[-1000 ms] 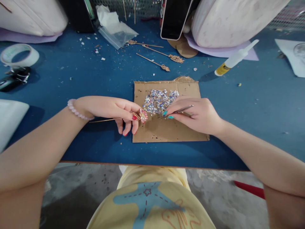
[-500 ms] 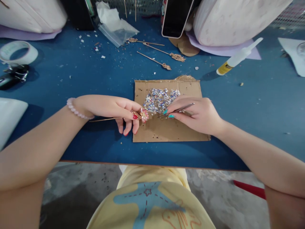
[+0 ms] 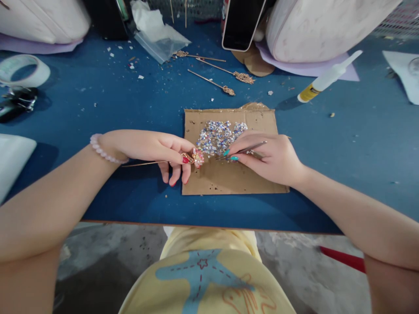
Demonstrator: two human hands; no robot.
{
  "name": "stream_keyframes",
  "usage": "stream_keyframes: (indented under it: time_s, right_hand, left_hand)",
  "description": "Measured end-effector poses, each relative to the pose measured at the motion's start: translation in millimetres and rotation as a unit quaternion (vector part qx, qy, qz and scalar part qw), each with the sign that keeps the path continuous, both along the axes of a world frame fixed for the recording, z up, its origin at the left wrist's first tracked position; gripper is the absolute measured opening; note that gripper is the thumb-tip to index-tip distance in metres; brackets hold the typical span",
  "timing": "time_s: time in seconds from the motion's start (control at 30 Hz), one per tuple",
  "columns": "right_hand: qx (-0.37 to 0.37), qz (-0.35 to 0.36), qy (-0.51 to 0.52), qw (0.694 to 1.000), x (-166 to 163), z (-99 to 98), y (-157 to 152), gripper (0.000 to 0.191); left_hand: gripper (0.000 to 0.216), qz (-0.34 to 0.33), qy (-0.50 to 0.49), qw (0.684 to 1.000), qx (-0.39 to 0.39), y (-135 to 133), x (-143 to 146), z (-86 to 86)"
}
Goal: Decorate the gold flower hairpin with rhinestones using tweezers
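My left hand (image 3: 150, 150) pinches a gold hairpin (image 3: 144, 164) near its flower-shaped head (image 3: 197, 157), which carries pink stones; the stem runs back under the hand. My right hand (image 3: 271, 157) is closed on metal tweezers (image 3: 244, 151) whose tips point left, close to the flower head. Both hands rest over a brown cardboard sheet (image 3: 235, 174) on the blue table. A heap of small sparkling rhinestones (image 3: 219, 133) lies on the cardboard just behind the tweezer tips.
Three more gold hairpins (image 3: 214, 72) lie farther back. A glue bottle (image 3: 327, 78) lies at the right, a tape roll (image 3: 21, 72) and black clips (image 3: 16, 104) at the left. A phone (image 3: 242, 24), plastic bag (image 3: 160, 41) and white bags line the far edge.
Almost nothing has moved. The view shifted slightly and my right hand with the tweezers edged a little toward the flower head.
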State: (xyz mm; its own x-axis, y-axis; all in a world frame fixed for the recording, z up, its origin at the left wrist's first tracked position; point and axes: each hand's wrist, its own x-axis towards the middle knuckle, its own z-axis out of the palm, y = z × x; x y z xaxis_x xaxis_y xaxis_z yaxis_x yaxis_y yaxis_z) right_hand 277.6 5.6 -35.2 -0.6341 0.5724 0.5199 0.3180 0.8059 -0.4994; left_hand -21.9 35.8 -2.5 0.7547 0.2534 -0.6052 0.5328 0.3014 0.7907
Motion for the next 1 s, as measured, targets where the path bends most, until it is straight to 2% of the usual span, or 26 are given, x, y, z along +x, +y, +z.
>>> stream_keyframes:
  time_s: [0.33, 0.67, 1.0]
  right_hand:
    - [0.029, 0.034, 0.026, 0.999, -1.8, -0.2, 1.0, 0.014]
    - [0.035, 0.033, 0.027, 0.998, -3.0, -0.2, 0.4, 0.017]
    - [-0.01, 0.01, 0.036, 0.999, -0.7, 5.7, -3.9, 0.018]
  left_hand:
    - [0.018, -0.004, -0.006, 1.0, -0.004, 1.5, 0.7, -2.6]
    - [0.019, -0.005, -0.003, 1.0, -0.006, 1.7, -0.1, -0.3]
    - [0.017, -0.018, -0.034, 0.999, 0.018, -1.1, 4.8, 0.5]
